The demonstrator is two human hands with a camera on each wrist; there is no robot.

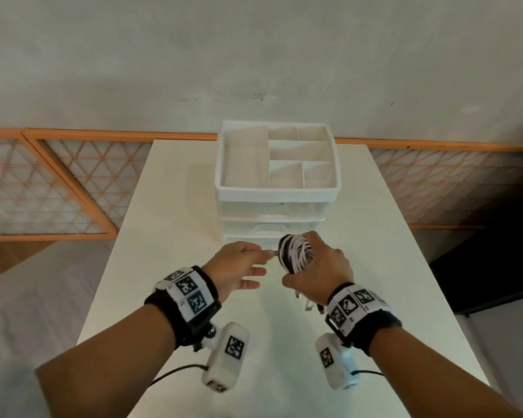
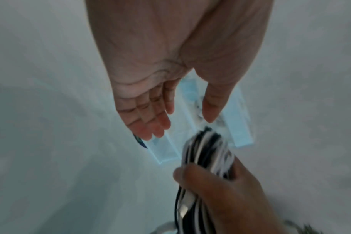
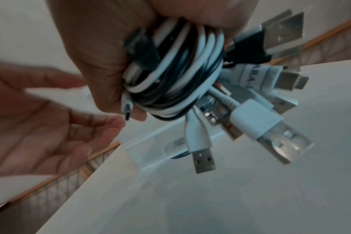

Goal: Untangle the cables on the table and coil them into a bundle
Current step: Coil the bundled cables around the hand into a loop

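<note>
A coil of black and white cables [image 1: 293, 248] [image 2: 208, 150] [image 3: 170, 71] is held in the air over the white table [image 1: 175, 297]. My right hand [image 1: 298, 259] [image 3: 114, 66] grips it, fingers and thumb wrapped round the loops. Several USB plugs [image 3: 202, 159] [image 1: 308, 306] hang loose from the coil's underside. A small USB-C plug [image 3: 127, 110] sticks out on the left side of the coil. My left hand [image 1: 266, 263] [image 2: 185, 121] is just left of the coil, its fingers straight and spread, the tips close to that plug and holding nothing.
A white desktop organizer [image 1: 277, 190] with open top compartments and clear drawers stands just behind the hands, mid-table. Orange-framed lattice panels [image 1: 43, 182] lean against the wall on both sides. A dark area [image 1: 495, 251] lies right of the table.
</note>
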